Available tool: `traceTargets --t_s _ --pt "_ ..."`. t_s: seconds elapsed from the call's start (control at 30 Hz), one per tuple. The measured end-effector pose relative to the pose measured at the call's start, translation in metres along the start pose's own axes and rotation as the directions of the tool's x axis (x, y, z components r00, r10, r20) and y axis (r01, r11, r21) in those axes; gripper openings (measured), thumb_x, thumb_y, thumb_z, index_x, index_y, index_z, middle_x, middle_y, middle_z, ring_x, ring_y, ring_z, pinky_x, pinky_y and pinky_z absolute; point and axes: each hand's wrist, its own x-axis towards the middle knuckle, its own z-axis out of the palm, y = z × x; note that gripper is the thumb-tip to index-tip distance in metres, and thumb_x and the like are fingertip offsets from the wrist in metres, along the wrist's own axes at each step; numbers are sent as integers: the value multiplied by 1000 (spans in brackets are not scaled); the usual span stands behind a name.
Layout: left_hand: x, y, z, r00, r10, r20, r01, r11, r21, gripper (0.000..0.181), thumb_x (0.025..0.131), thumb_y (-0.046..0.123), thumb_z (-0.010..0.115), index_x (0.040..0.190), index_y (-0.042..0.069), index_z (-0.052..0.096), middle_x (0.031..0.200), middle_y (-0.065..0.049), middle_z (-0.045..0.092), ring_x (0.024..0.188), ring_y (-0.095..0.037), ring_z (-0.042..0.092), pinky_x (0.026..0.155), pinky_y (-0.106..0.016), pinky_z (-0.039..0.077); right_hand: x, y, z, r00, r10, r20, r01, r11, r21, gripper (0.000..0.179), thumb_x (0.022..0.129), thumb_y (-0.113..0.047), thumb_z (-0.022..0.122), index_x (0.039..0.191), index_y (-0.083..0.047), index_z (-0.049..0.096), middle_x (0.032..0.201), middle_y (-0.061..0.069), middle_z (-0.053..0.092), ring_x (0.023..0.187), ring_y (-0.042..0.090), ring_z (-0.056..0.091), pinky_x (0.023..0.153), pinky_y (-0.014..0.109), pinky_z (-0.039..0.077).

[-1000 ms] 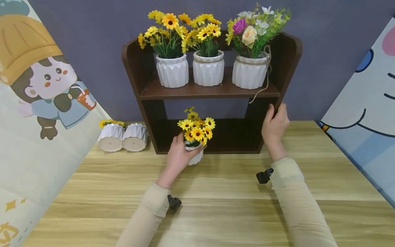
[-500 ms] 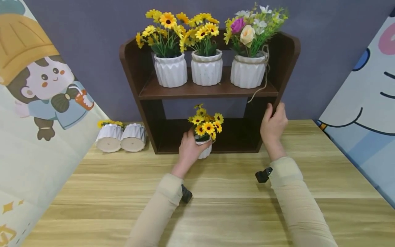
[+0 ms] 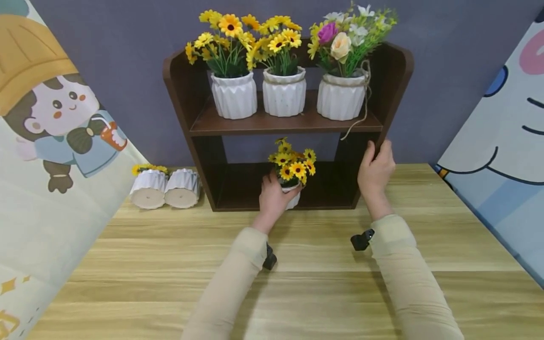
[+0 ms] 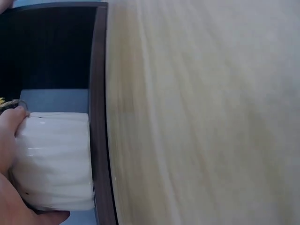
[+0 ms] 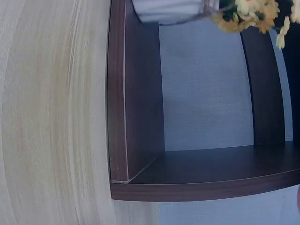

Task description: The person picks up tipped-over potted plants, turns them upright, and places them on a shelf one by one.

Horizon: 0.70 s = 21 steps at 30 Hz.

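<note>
- Head view: left hand (image 3: 274, 196) has thumb and fingers round a little pot of yellow flowers (image 3: 295, 172), right at the front of the brown shelf's (image 3: 286, 124) lower level. Right hand (image 3: 376, 166) grips the shelf's side. Three potted bunches (image 3: 284, 92) up top, two white pots (image 3: 148, 190) on their sides on the desk (image 3: 318, 283).
- Left wrist: pot's base is by the bottom board's front edge, can't tell if touching.
- Right wrist: pot pokes in up top.

No readable text is showing; an orange mark (image 3: 9, 321) is lying illegibly on the cartoon sheet (image 3: 55, 217) at eight o'clock.
</note>
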Motion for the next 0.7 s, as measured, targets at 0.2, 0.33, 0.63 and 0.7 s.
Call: traceTargets --t_s 0.2,0.33,0.63,0.7 --pt "7 9 10 999 6 33 -8 999 51 96 73 59 63 139 0 25 126 -24 40 107 -35 51 73 -43 51 0 -2 1 1000 7 -3 -7 1000 9 34 93 -27 48 95 7 50 82 29 54 82 47 54 71 53 39" --pt "12 17 17 999 7 54 -13 995 102 97 75 60 61 140 -1 23 128 -25 39 108 -34 51 76 -40 50 0 -2 1 1000 8 -15 -7 1000 18 33 93 -27 49 95 6 50 81 28 54 81 47 54 71 52 39" --pt "18 36 27 987 -9 159 -13 991 134 98 78 61 55 142 -3 16 134 -30 31 118 -39 44 86 -40 47 0 -1 0 999 33 -10 -33 999 1 34 93 -29 48 95 6 50 80 28 53 80 47 54 70 52 39" --pt "20 38 29 987 -7 163 -17 989 145 97 78 61 54 142 -3 17 133 -30 32 117 -38 45 87 -40 47 0 -2 -1 1000 30 -9 -30 1000 2 34 93 -28 48 95 6 50 81 29 53 80 47 53 70 52 39"
